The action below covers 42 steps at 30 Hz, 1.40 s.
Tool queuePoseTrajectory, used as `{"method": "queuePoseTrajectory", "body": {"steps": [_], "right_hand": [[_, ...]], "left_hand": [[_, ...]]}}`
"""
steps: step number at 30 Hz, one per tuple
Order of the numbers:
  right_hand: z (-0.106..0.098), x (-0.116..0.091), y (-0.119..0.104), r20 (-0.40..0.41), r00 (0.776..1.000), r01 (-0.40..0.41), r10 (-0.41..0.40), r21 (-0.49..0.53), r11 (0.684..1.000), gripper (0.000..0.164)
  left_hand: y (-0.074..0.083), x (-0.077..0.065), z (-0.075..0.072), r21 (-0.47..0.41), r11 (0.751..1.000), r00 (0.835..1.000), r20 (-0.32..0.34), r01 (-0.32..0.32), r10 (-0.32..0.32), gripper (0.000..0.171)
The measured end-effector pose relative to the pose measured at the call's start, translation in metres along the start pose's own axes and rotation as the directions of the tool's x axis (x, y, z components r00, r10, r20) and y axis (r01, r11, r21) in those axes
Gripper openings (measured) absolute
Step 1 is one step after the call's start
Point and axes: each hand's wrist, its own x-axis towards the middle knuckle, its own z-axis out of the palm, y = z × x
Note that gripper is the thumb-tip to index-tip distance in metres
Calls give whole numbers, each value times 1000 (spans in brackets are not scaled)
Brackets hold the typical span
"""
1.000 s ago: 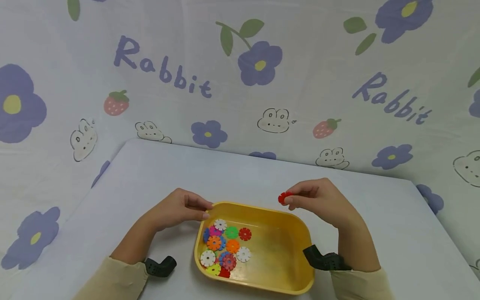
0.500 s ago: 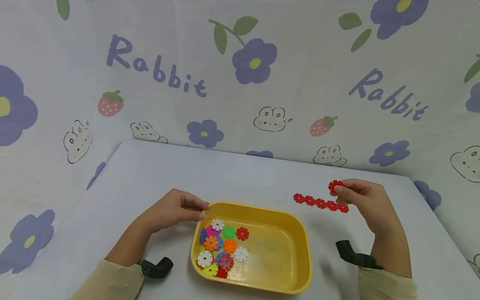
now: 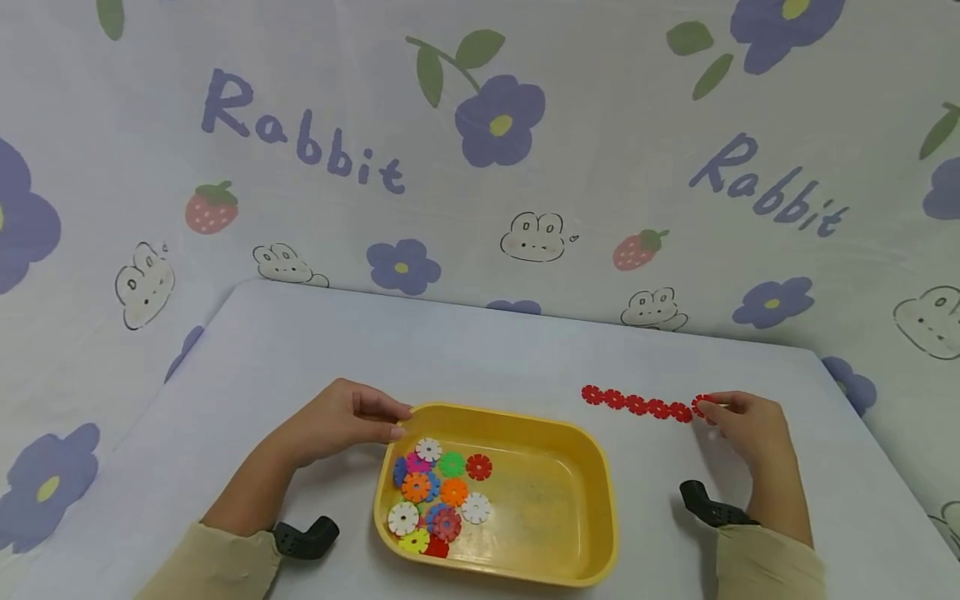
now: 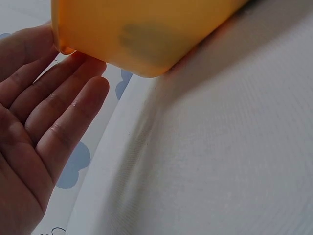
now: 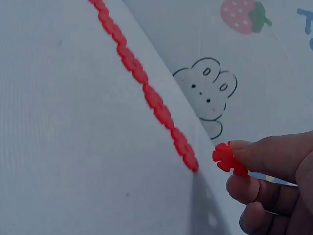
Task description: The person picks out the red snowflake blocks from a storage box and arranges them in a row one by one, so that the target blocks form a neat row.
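Observation:
Between thumb and fingertips my right hand pinches a red notched plastic disc, a flower-shaped building piece. It is just off the right end of a straight row of red discs lying on the white table. In the right wrist view the pinched disc shows beside the row's near end. My left hand grips the upper left corner of a yellow plastic basin by its rim. Seen from the left wrist, the fingers reach behind and under the basin's edge.
Inside the basin, loose discs in several colours, such as an orange disc and a green disc, gather at the left. One red disc lies among them. A white cloth printed with flowers and rabbits hangs behind the table.
My right hand has carried the red disc from above the basin's back edge rightward, then down beside the row's right end. The left hand has stayed at the basin's rim.

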Motion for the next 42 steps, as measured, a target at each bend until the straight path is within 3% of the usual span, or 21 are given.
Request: {"method": "queuePoseTrajectory", "body": {"steps": [4,18,42], "right_hand": [[1,5,10,-9,998,-60,60,2,998,56],[5,3,15,-22,994,-107,107,10,994,62],[10,10,15,-41,997,-66,64,-40,997,52]], "left_hand": [[-2,0,-1,-7,1000,1000,1,-2,3,31],[0,2,0,-14,1000,1000,5,3,-3,32],[3,0,-1,-33,999,1000,5,8,-8,32]]}}
